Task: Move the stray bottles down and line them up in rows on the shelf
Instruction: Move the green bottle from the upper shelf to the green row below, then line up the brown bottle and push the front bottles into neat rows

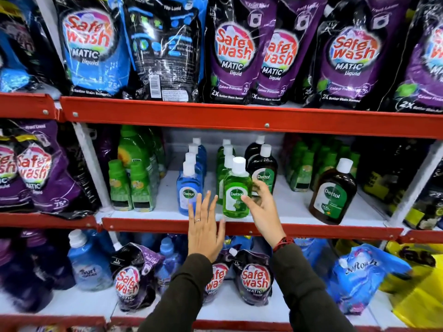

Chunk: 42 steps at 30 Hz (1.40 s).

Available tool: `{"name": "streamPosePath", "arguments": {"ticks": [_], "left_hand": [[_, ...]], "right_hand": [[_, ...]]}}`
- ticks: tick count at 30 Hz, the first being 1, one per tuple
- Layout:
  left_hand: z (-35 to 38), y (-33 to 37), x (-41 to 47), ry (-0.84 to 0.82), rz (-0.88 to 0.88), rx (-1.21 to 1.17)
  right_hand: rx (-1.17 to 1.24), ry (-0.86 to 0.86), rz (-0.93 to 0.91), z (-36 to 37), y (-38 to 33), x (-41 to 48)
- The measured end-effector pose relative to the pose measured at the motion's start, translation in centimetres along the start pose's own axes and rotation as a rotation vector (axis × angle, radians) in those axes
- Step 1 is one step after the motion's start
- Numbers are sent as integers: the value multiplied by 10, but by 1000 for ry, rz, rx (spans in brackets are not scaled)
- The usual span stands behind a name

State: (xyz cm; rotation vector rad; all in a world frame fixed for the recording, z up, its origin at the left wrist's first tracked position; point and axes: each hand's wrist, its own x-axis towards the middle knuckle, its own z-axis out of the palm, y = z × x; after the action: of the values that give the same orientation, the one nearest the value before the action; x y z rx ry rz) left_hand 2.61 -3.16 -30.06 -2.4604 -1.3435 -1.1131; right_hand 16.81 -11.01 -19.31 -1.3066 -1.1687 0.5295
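Nearest, the left hand [203, 232] hovers flat, fingers spread wide and empty, likely steadying the row. The right hand [262, 207] has loosely curled fingers touching the green bottle [236, 195] (front of its row) on the shelf [299, 207], squaring it; brown bottle [333, 192] stands apart.

bright, even light | pouch glare | edges bowed, soft

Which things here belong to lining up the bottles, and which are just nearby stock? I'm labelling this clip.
Part of the job:
green Dettol bottle, right hand touching it
blue Dettol row
green Dettol row
brown Dettol row
lone brown Dettol bottle, standing apart
left hand, open

Just nearby:
Safewash pouches
small green bottles
Surf bottle
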Motion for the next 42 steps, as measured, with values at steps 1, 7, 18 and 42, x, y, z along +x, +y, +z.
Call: {"name": "streamPosePath", "arguments": {"ticks": [1,7,18,42], "left_hand": [[4,-1,-4,-16,-8,-10],[17,-7,-13,-44,-12,47],[18,-8,-13,-38,-13,34],[19,-9,-15,-51,-27,45]], "right_hand": [[7,-5,15,2,4,1],[22,3,54,13,35,16],[59,-14,85,28,61,36],[-324,841,-212,-91,40,19]]}}
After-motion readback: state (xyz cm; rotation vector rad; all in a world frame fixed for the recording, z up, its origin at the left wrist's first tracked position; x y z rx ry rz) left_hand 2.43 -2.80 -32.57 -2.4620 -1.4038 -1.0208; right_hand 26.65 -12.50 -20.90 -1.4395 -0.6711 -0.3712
